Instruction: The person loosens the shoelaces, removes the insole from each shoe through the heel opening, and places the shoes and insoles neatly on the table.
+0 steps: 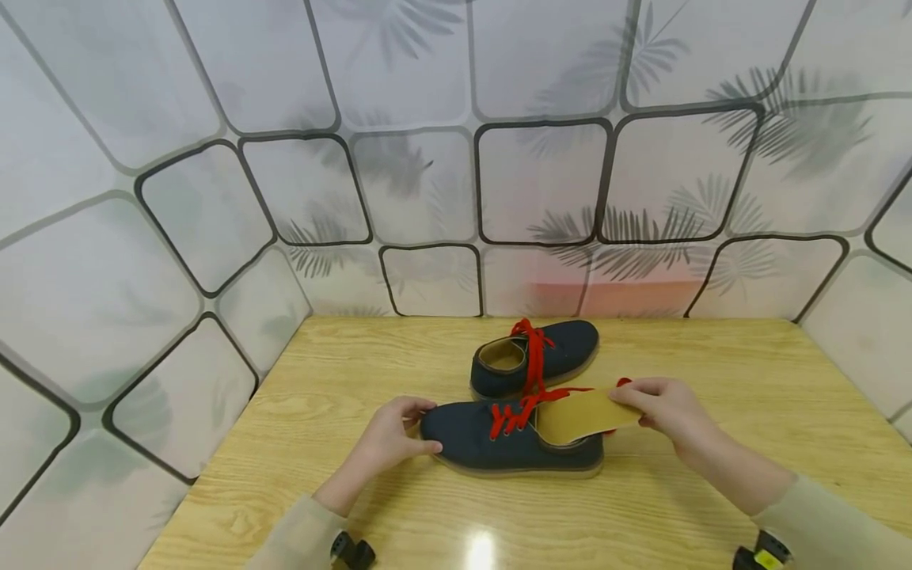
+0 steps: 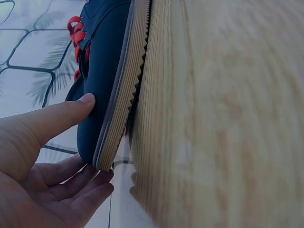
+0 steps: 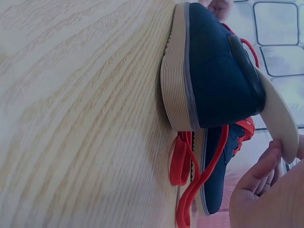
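A dark blue shoe [image 1: 470,439] with red laces [image 1: 510,419] lies sole down on the table, its toe to the left. My left hand [image 1: 388,437] holds the toe, thumb on the near side and fingers round the tip. In the left wrist view, the thumb [image 2: 71,114] presses the shoe's side. My right hand [image 1: 670,412] pinches the heel end of a yellowish insole [image 1: 587,413]. That insole slants up out of the shoe's opening; its front part is inside and hidden. The right wrist view shows its pale underside edge [image 3: 280,116] above the heel.
Just behind stands a matching blue shoe [image 1: 570,348], toe to the right, with red laces draped toward the nearer one. Both are on a wood-grain table [image 1: 321,364]. Patterned panels [image 1: 427,190] enclose the back and sides.
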The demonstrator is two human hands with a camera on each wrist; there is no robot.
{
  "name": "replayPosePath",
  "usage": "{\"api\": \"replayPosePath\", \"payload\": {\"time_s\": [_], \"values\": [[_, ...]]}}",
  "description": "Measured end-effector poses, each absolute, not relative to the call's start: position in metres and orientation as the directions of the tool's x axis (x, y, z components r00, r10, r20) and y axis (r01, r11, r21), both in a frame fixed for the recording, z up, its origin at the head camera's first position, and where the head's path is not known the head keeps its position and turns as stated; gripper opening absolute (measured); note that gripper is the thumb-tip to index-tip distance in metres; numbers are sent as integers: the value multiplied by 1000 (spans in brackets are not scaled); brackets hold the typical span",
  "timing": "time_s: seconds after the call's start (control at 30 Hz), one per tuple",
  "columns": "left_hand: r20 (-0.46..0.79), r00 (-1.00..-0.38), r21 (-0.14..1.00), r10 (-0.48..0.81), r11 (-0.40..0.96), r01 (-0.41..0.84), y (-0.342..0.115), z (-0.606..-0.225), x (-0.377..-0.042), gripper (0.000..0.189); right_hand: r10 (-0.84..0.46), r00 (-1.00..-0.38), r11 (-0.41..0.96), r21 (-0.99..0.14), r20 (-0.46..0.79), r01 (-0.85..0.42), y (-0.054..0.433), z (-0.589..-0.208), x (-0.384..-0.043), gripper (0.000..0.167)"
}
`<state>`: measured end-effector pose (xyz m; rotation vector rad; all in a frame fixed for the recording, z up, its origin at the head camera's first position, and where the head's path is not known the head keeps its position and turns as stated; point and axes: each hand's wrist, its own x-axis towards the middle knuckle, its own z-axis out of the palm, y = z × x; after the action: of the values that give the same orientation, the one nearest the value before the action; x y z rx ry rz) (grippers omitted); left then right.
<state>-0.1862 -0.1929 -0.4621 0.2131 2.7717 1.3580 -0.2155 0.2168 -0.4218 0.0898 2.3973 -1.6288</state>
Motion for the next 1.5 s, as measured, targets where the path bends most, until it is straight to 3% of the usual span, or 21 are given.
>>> {"api": "replayPosePath", "payload": {"time_s": [0.77,1.5], "values": [[8,-988,779,153,618,102,-193,-462,-186,55,-95,-966,357,-914,-240,191,242,-414,-213,18],[-2,-989,790,148,607,90,-195,-460,-190,52,-119,-946,290,-921,-303,259,258,-411,-211,21]]}}
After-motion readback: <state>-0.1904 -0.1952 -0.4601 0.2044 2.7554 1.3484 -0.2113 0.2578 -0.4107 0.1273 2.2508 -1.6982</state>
